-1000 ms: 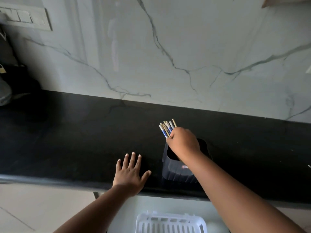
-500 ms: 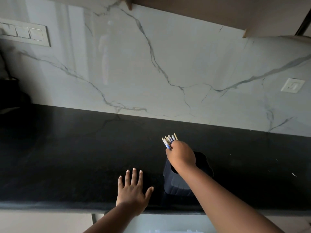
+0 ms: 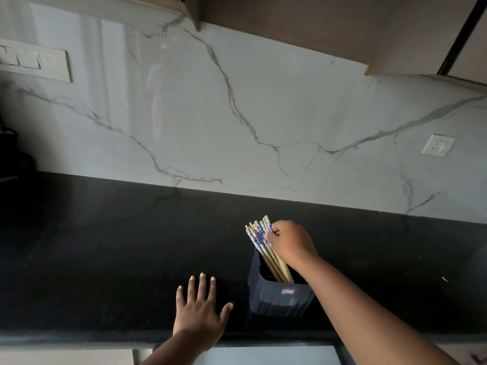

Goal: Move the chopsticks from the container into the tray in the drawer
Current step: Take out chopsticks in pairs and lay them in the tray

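Chopsticks [image 3: 259, 237] are what I am watching, a bundle with blue-and-white patterned tops standing in the dark container [image 3: 280, 299] and leaning up and to the left out of its open mouth.

Starting at the left of the black countertop [image 3: 105, 259], a dark shape sits at the far left edge against the wall, too dim for me to make out. Above it a white switch plate [image 3: 34, 61] is set in the veined marble backsplash [image 3: 237, 114].

Near the front edge, left of the container, my left hand [image 3: 200, 312] lies flat, palm down, fingers spread wide and holding nothing; it is just beside the container but not touching it.

The container stands close to the front edge, a small label on its near wall. The lower ends of the sticks are down inside it.

My right hand [image 3: 290, 243] reaches in from the right, over the container's back rim, fingers curled against the patterned upper ends of the sticks on their right side. From here I cannot tell whether the fingers are pinched on any stick or only resting against the bundle.

Further right, a white socket [image 3: 437, 144] is on the backsplash
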The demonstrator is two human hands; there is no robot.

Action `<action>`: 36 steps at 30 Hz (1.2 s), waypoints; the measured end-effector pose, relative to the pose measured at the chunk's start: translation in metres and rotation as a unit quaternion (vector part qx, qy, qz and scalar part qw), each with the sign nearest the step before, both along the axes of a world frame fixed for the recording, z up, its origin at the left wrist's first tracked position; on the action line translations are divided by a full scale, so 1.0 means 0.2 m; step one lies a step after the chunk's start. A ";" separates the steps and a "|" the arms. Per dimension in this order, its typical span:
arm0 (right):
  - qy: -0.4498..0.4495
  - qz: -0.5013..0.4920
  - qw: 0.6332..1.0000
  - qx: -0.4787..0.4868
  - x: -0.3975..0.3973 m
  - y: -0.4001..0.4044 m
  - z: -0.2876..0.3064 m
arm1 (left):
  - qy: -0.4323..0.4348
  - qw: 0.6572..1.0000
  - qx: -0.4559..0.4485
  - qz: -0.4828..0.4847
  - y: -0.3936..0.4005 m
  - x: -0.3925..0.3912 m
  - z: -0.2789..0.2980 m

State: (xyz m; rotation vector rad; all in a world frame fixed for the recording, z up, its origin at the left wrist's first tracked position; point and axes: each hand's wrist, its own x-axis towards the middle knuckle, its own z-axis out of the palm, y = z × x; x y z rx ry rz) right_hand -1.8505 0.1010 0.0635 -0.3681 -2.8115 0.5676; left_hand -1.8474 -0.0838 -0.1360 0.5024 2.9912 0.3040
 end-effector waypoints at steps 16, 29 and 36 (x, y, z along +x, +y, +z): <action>0.114 0.195 0.882 -0.414 0.16 0.38 0.74 | -0.047 0.854 0.508 -0.106 0.42 -0.01 1.26; 0.287 0.333 0.889 -0.129 0.29 0.62 0.82 | -0.206 0.764 0.611 0.011 0.59 0.05 1.39; 0.374 0.497 0.643 0.446 0.33 0.68 0.51 | -0.274 0.723 0.633 -0.032 0.62 0.06 1.49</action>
